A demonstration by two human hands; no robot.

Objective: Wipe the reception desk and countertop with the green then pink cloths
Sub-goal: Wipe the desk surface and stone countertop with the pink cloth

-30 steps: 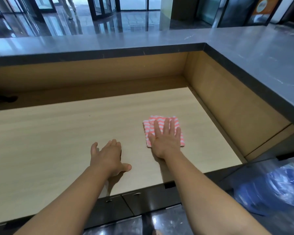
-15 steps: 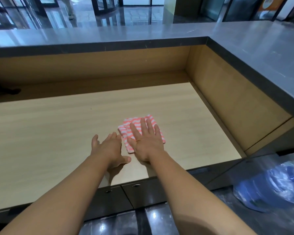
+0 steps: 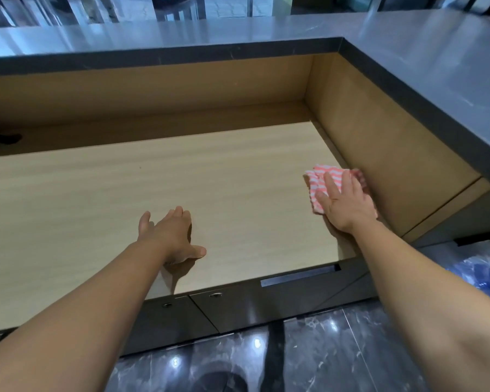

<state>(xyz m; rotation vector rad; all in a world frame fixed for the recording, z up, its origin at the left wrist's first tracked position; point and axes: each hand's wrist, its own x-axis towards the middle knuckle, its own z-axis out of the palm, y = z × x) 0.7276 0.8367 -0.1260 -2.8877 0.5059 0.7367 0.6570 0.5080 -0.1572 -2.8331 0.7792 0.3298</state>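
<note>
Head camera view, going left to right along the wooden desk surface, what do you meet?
Bare wooden desk surface → left hand resting flat on it → pink striped cloth with the right hand pressed flat on top → wooden side panel → grey countertop.

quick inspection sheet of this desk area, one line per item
surface: wooden desk top bare; grey countertop above.
job's things: pink cloth flat by the right side panel; green cloth nothing seen.
clutter: dark object at far left, unclear.
grippers: right hand flat on the cloth; left hand resting on the desk.
cables: nothing seen.
surroundings: dark drawers, glossy floor, blue plastic bag.
</note>
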